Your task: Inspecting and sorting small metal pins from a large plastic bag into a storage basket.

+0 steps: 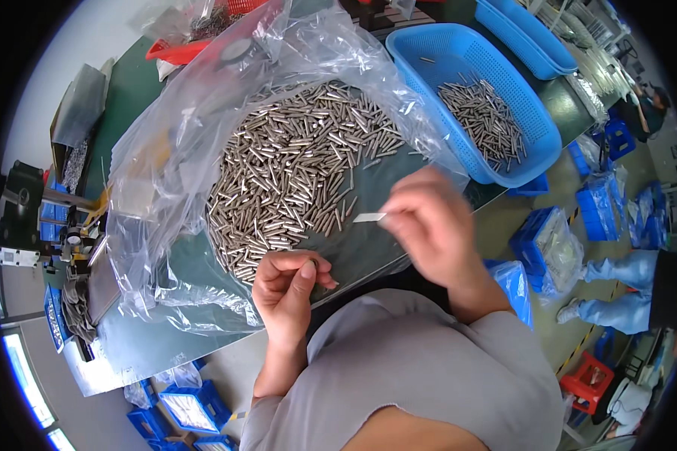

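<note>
A large heap of short metal pins [286, 173] lies on a spread clear plastic bag [154, 188], in front of me on the green table. At the heap's near edge, my left hand [284, 289] is closed in a pinch; a small dark end shows by the fingertips, too small to name. To the right of the heap, my right hand [436, 225], smeared by motion, grips a thin, flat, light-coloured strip [368, 217] that points left toward the pins. Its finger details are blurred.
A blue perforated basket [540, 154] with more pins stands right of the bag, another blue basket [523, 37] behind it. A red tray [177, 52] sits at the back left. Blue crates [530, 240] fill the floor at right, where another person [624, 289] stands.
</note>
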